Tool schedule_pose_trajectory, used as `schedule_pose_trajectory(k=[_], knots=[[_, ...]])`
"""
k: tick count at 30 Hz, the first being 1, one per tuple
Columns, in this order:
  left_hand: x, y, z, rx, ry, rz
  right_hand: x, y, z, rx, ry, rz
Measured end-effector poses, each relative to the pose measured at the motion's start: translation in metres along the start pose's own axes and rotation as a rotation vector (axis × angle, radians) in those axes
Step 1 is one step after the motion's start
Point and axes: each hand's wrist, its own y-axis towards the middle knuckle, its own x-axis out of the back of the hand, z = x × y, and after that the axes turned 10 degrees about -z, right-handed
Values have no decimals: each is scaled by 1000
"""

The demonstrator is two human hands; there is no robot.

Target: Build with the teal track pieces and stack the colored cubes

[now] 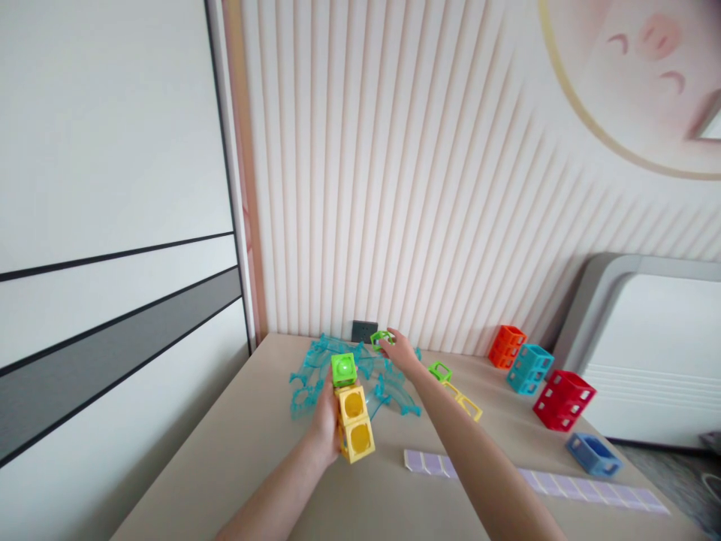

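My left hand [327, 413] is wrapped round a stack of hollow plastic blocks in the middle of the view. Two yellow blocks [357, 424] form its near part, and a green block [343, 369] sits at the far end. Farther back, my right hand [399, 350] pinches a small green frame block [381, 340] above the table. Under and around both hands lie translucent teal track pieces [324, 359]. To the right of my right forearm are another green frame block [440, 371] and yellow frame blocks [469, 408], the latter partly hidden by the arm.
Orange [508, 346], turquoise [529, 369] and red [564, 400] block stacks stand on the table's right side, with a blue block [594, 454] nearer. A row of lilac squares [597, 491] crosses the table [225, 458]. A ribbed wall [360, 188] and dark socket [363, 330] are behind.
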Motion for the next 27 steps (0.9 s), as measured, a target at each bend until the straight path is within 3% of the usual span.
schedule_pose_trajectory(k=[4,8,13,15,19,23,25,27], knots=[[1,1,2,33,30,14,6,-10,10,69,3,-4],[-1,0,3,-8,76,-3,19,-42,29,234,35,57],[-8,-2,4,-238,135,5,32,-101,55,567,132,445],[-10,-2,4,-336,137,42,36,-117,63,628,133,493],[-8,-1,8,-417,231,17,39,-119,67,566,131,435],[-2,-1,11,-357,282,-89,38,-96,52,484,185,355],[-1,-1,10,-329,246,-89,38,-83,43,429,137,271],[-1,-2,8,-315,226,-93,40,-70,33,376,-50,118]])
